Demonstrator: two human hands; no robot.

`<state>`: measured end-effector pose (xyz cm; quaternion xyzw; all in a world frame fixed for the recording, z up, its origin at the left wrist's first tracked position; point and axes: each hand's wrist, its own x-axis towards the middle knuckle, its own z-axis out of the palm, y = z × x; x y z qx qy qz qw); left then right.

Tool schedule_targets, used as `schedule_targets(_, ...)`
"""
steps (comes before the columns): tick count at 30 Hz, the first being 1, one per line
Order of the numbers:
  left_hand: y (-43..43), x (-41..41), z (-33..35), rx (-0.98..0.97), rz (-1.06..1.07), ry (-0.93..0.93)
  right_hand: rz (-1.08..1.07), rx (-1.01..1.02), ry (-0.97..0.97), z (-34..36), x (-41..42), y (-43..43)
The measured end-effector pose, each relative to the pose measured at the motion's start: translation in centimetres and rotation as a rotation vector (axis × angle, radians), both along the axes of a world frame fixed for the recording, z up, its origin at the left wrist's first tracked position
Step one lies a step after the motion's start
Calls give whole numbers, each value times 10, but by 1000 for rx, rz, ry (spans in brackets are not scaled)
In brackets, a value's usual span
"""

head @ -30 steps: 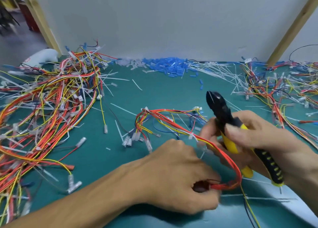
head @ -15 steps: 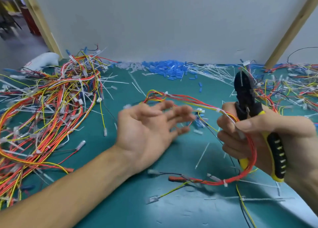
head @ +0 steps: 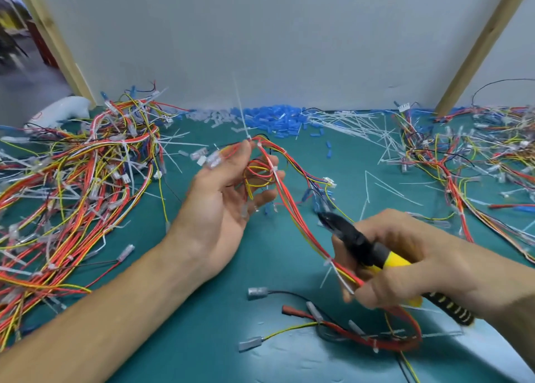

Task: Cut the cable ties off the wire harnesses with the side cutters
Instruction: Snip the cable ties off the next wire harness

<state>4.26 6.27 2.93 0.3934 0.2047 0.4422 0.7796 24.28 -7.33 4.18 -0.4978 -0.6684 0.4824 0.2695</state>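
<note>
A wire harness [head: 292,209] of red, yellow and blue wires stretches between my two hands above the green mat. My left hand [head: 223,197], palm up, pinches its upper end, where a long white cable tie [head: 241,110] sticks straight up. Another white tie [head: 273,170] wraps the coil by my fingers. My right hand [head: 405,264] grips the yellow-and-black side cutters [head: 364,246], jaws pointing up-left, and also holds the harness's lower run against the handles. The harness tail [head: 362,335] loops on the mat below my right hand.
A large heap of harnesses [head: 72,186] fills the left of the mat, another heap [head: 477,157] the right. Cut white ties [head: 356,125] and blue sleeves [head: 275,119] lie along the back wall. Loose ties [head: 385,186] are scattered mid-mat.
My left hand has closed on the harness's upper end and lifted it. My right hand has dropped lower and tilted the cutters from upright to pointing up-left.
</note>
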Motion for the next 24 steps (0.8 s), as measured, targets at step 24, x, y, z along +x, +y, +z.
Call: schedule_targets(24,-10,7,-7,563,149,279,-370,135,294,5,-5,-1)
